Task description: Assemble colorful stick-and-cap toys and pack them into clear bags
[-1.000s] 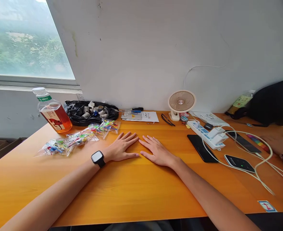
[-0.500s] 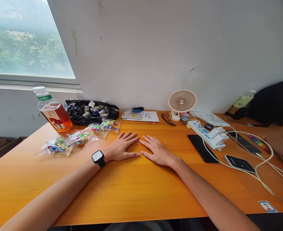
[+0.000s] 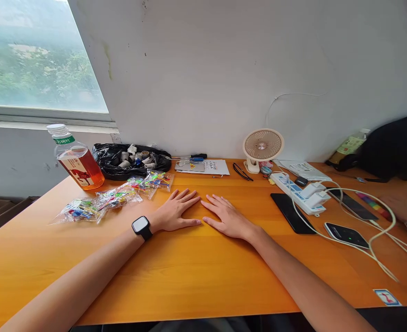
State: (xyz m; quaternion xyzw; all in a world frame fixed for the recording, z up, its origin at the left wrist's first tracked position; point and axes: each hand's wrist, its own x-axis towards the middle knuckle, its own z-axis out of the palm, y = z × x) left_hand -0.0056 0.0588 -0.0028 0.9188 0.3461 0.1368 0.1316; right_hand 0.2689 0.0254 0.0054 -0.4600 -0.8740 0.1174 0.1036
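My left hand [image 3: 173, 213] lies flat on the orange wooden table [image 3: 175, 281], fingers spread, holding nothing. A black watch [image 3: 141, 227] is on that wrist. Beside it my right hand [image 3: 227, 217] rests palm down with its fingers apart, also holding nothing. The two thumbs point at each other with a tiny gap between them. Nearest to my left hand are clear plastic packets [image 3: 118, 196] of small colourful pieces. Right of my right hand lies a black phone-like slab [image 3: 291, 213].
A bottle of reddish drink [image 3: 80, 166] and a black bag of grey tube-like pieces [image 3: 111, 170] stand back left. Along the wall are screwdrivers [image 3: 196, 158], papers [image 3: 217, 167] and a fan [image 3: 262, 145]. A power strip [image 3: 295, 191] with cables is at right, near another person's hand [image 3: 402, 207].
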